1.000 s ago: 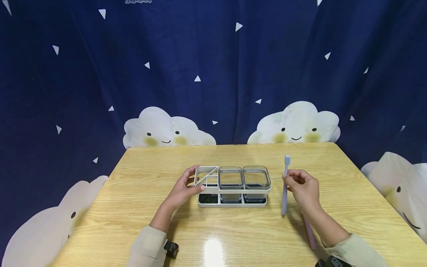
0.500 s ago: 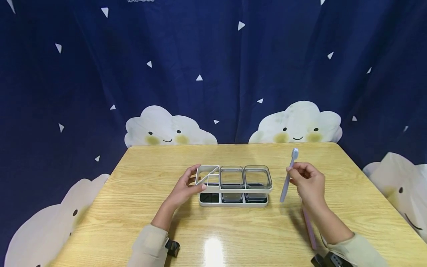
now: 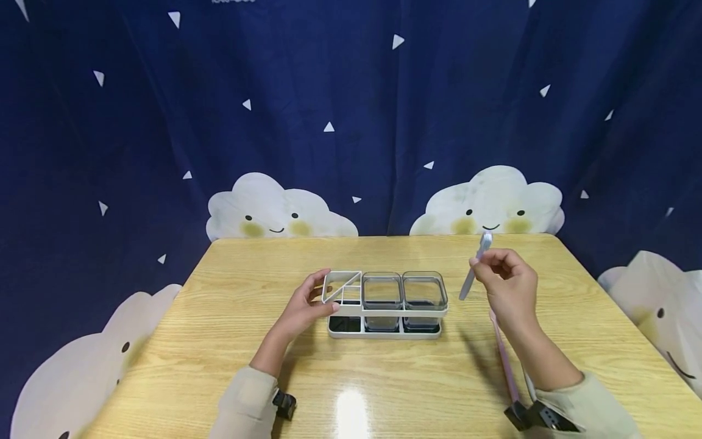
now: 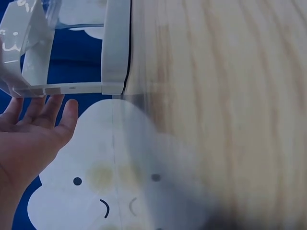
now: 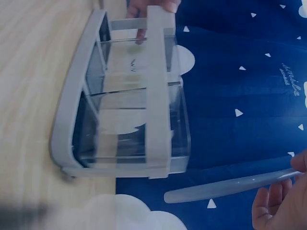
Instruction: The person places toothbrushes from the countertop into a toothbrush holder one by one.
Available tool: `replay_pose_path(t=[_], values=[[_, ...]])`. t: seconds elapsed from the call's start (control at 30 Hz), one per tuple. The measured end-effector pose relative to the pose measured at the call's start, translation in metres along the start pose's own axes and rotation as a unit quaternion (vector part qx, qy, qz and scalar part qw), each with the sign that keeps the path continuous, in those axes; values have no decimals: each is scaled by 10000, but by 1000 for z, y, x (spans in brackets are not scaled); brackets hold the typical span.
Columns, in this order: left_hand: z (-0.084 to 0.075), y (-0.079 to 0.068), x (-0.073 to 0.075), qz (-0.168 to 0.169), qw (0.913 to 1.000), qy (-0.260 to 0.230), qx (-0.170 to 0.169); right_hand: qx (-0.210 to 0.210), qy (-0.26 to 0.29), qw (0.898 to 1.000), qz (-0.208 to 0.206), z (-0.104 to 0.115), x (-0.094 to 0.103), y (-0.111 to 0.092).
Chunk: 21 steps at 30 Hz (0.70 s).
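Observation:
A white toothbrush holder (image 3: 392, 311) with a divided section at its left end and two clear cups stands on the wooden table. My left hand (image 3: 300, 316) grips its left end, the thumb on the front of the upper rim and the fingers around the side and back. My right hand (image 3: 509, 291) pinches a pale blue-purple toothbrush (image 3: 468, 283) between thumb and fingers, in the air right of the holder. The brush leans, head up, handle end down. In the right wrist view, the handle (image 5: 211, 190) points toward the holder without touching it.
A pink toothbrush (image 3: 506, 363) lies on the table (image 3: 417, 390) beneath the right forearm. Beside it shows part of a pale, thin item (image 3: 530, 386), mostly hidden by the sleeve. A dark blue curtain (image 3: 307, 79) with clouds hangs behind the table's far edge.
My right hand has raised the toothbrush and shifted it slightly rightward, its handle tilting from near upright. More of the pink toothbrush is uncovered. My left hand keeps its grip on the holder.

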<state>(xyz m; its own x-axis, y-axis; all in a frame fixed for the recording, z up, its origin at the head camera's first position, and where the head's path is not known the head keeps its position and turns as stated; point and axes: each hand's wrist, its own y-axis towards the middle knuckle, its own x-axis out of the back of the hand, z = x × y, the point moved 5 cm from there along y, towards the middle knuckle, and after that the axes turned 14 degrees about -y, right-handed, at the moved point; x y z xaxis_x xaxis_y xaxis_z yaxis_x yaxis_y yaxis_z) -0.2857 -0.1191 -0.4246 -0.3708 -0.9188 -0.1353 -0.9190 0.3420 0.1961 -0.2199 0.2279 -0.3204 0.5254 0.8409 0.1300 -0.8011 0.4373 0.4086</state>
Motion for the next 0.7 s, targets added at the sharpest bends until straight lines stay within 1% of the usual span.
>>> replay_pose_path(t=[0.07,0.13,0.23,0.4,0.53,0.7], values=[[0,-1,1,27,10000,-44,14,126,242,9996,14,5,-1,1],[0,-1,2,59,10000,-46,7,161,575,9982,56,9,-2,2],[0,-1,2,108,9999,-72,4,100,1000,9949,131,15,-5,4],[-2,1,1,123,9997,-180,69,23,1636,9862,262,22,-11,6],[-3,0,1,139,9994,-296,100,-37,1844,9820,419,26,-18,5],[0,1,1,180,9989,-388,215,-134,1876,9807,543,29,-27,3]])
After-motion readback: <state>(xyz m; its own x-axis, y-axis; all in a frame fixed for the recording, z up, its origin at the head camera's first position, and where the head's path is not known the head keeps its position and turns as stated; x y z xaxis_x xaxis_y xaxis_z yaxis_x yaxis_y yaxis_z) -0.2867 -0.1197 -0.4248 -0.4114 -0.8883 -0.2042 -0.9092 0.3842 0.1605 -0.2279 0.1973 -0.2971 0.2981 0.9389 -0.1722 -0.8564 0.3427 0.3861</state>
